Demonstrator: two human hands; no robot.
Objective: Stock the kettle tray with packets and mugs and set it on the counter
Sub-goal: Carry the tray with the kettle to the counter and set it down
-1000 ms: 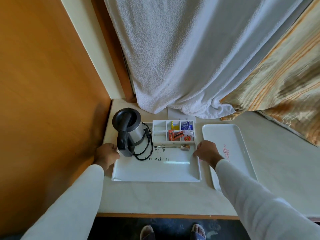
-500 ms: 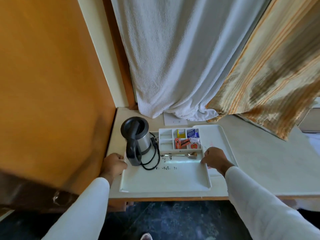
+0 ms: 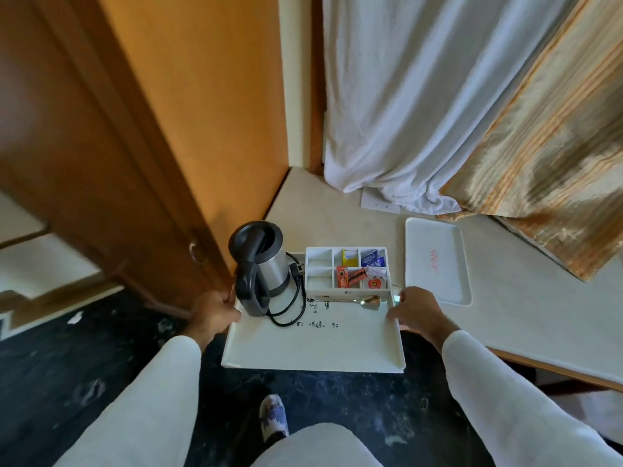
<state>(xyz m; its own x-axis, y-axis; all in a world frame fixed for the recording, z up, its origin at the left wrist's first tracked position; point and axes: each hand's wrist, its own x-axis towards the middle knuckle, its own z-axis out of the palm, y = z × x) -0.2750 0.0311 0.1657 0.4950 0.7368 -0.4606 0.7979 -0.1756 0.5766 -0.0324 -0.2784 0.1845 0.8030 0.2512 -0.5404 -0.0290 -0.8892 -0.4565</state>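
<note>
The white kettle tray (image 3: 313,348) hangs in the air over the dark floor, off the counter. My left hand (image 3: 212,311) grips its left rim and my right hand (image 3: 413,310) grips its right rim. On the tray stand a steel kettle with a black handle (image 3: 261,267), its black cord (image 3: 291,311), a white divided box (image 3: 347,271) holding coloured packets (image 3: 359,269), and a metal spoon (image 3: 355,301). No mugs are in view.
The beige counter (image 3: 340,217) lies ahead and to the right, with a second white tray (image 3: 438,261) on it. A white towel (image 3: 404,112) and a striped curtain (image 3: 546,146) hang over its back. An orange wooden wall (image 3: 202,112) stands at the left.
Both hands have lifted the kettle tray off the counter and drawn it back towards me, over the floor. The view has swung left and away from the counter.
</note>
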